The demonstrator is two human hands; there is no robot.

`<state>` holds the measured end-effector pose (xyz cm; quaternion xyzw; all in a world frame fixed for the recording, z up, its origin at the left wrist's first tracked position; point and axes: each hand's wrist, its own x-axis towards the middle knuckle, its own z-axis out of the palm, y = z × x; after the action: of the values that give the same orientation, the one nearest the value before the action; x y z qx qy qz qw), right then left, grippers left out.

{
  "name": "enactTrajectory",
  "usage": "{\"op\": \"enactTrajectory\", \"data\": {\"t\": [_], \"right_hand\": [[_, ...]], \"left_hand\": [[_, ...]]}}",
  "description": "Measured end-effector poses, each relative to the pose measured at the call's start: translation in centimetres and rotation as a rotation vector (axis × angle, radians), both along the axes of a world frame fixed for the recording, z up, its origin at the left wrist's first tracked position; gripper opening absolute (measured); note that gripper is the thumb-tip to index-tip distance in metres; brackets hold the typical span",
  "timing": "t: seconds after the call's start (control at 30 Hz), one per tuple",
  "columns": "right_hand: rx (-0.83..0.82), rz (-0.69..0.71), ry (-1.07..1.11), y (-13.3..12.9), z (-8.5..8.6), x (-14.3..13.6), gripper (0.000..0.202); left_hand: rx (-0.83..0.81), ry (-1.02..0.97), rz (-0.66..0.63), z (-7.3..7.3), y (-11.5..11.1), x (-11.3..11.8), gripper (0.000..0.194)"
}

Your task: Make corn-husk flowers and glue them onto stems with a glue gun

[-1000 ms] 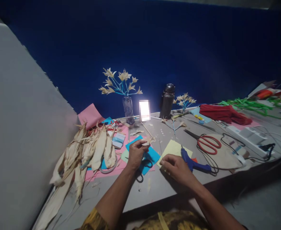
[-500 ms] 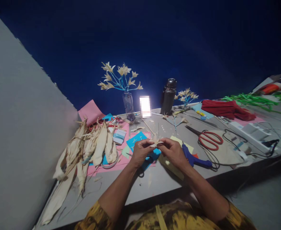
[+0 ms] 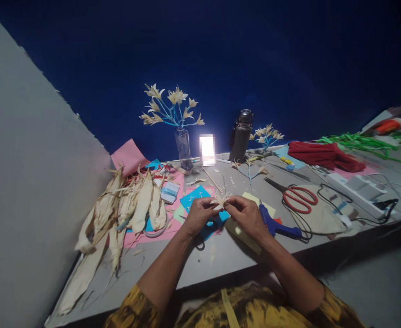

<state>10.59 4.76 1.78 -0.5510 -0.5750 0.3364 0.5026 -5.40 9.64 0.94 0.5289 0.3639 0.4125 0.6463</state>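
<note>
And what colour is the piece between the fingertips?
The piece is pale cream in the head view.

The hands [image 3: 200, 216] pinch a pale flower [image 3: 218, 203] between them over blue paper [image 3: 195, 197], near a blue glue gun [image 3: 282, 228].

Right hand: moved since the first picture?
Yes. Against the glue gun, the right hand has moved forward, away from the wearer, meeting the left hand.

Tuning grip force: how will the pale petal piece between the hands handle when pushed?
The pale petal piece is probably very light, being small and pinched between left hand and right hand. It looks thin and papery, so it likely flexes under a push. Its slender, pointed edges may tear easily.
</note>
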Motion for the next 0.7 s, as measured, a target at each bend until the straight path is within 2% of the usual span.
{"op": "enactTrajectory", "data": {"t": [0.1, 0.2, 0.37, 0.5, 0.7], "right_hand": [[-0.020, -0.002, 0.045, -0.2, 0.2, 0.0, 0.019], [-0.054, -0.012, 0.032, -1.0, 0.7, 0.1, 0.026], [-0.146, 0.138, -0.094, -3.1, 0.8, 0.0, 0.031], [-0.155, 0.179, -0.130, -3.9, 0.5, -0.4, 0.032], [-0.143, 0.185, -0.173, -3.8, 0.6, -0.5, 0.032]], "left_hand": [[-0.036, -0.069, -0.001, -0.4, 0.1, 0.1, 0.020], [-0.185, -0.261, 0.060, -0.8, 0.5, -0.1, 0.023], [-0.396, -0.539, 0.108, -0.7, 1.0, -0.6, 0.025], [-0.488, -0.615, 0.122, -0.8, 1.2, -0.8, 0.023], [-0.510, -0.633, 0.130, -0.9, 1.2, -0.9, 0.020]]}}
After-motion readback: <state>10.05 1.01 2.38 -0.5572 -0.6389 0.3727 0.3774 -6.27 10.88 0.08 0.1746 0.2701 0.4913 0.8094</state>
